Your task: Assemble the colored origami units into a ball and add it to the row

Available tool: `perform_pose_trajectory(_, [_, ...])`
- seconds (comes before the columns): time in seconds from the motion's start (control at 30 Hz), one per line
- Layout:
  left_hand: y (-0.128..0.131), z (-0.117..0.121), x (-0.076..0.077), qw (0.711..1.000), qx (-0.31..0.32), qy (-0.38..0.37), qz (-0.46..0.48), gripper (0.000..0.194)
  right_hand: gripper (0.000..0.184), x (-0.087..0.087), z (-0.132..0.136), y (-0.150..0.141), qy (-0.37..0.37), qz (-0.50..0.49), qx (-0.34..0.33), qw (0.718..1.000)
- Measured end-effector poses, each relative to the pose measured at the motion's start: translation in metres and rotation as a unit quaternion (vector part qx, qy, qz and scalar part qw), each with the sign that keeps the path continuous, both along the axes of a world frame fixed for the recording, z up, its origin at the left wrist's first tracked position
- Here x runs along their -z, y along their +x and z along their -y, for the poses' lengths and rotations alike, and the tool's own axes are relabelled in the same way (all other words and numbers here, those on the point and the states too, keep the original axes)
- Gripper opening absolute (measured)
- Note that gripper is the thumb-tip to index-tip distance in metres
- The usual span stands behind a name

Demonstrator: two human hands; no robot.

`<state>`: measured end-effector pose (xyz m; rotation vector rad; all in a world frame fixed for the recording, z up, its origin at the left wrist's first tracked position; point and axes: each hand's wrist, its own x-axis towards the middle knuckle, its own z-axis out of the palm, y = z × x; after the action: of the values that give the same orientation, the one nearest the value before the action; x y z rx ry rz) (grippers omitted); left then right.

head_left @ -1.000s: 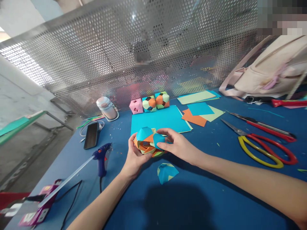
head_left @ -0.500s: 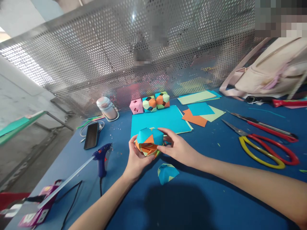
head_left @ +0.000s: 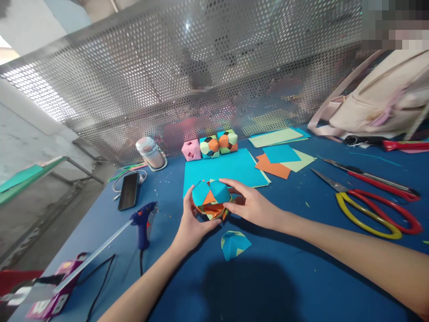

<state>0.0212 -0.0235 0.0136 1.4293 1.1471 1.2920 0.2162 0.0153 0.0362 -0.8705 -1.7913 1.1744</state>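
Note:
Between my two hands is a folded paper ball (head_left: 211, 195) in blue, orange and pale green, with a gap in its near side. My left hand (head_left: 191, 226) cups its left side and underside, thumb along the bottom. From the right, my right hand (head_left: 246, 203) grips it with fingers on top and thumb at the side. A loose folded piece of blue and pale green paper (head_left: 235, 245) lies on the table just below the ball. Behind the ball is a large blue paper sheet (head_left: 221, 165).
Finished paper balls (head_left: 210, 146) stand at the back. Scissors (head_left: 368, 208) and a utility knife (head_left: 375, 179) lie right; coloured paper squares (head_left: 281, 154) nearby. On the left are a glue gun (head_left: 143, 223), phone (head_left: 128, 191), bottle (head_left: 150, 153) and purple power strip (head_left: 60, 286). A perforated metal panel (head_left: 134, 89) borders the back.
The ball has turned slightly in my hands, and my left index finger has shifted up along its left side. Both hands still hold it.

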Motion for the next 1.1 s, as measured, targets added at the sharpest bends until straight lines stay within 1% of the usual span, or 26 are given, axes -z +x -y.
perform_pose_trajectory(0.1, [0.000,-0.001,-0.003,1.000,0.026,-0.008,-0.004,0.092,0.055,0.002,-0.003,0.001,0.020,0.022,0.004,1.000])
perform_pose_trajectory(0.23, [0.002,0.000,-0.009,0.993,0.069,-0.061,0.072,0.090,0.054,0.003,-0.005,0.001,0.036,0.033,0.006,0.999])
perform_pose_trajectory(0.27, [0.002,0.000,-0.011,0.991,0.067,-0.072,0.092,0.086,0.054,0.003,-0.005,0.001,0.039,0.034,0.006,0.999])
perform_pose_trajectory(0.4, [0.004,0.000,-0.021,0.980,0.046,-0.132,0.144,0.062,0.052,0.001,-0.006,0.000,0.045,0.036,-0.005,0.998])
perform_pose_trajectory(0.47, [0.005,-0.002,-0.028,0.972,0.039,-0.164,0.164,0.058,0.053,-0.002,-0.008,0.000,0.042,0.035,-0.017,0.998])
perform_pose_trajectory(0.6, [0.006,-0.010,-0.041,0.963,0.018,-0.200,0.181,0.051,0.055,-0.014,-0.017,-0.001,0.032,0.046,-0.038,0.998])
perform_pose_trajectory(0.73, [0.003,-0.015,-0.050,0.968,-0.009,-0.197,0.154,0.044,0.054,-0.028,-0.024,-0.003,0.035,0.069,-0.055,0.995])
perform_pose_trajectory(0.83, [0.000,-0.012,-0.053,0.975,-0.024,-0.179,0.128,0.039,0.054,-0.031,-0.023,-0.005,0.036,0.070,-0.059,0.995])
perform_pose_trajectory(0.97, [-0.002,-0.001,-0.051,0.978,-0.028,-0.160,0.135,0.033,0.054,-0.025,-0.015,-0.007,0.020,0.074,-0.069,0.995])
perform_pose_trajectory(1.1, [-0.003,0.013,-0.046,0.966,-0.021,-0.206,0.156,0.042,0.052,-0.017,-0.007,-0.008,0.025,0.073,-0.075,0.994])
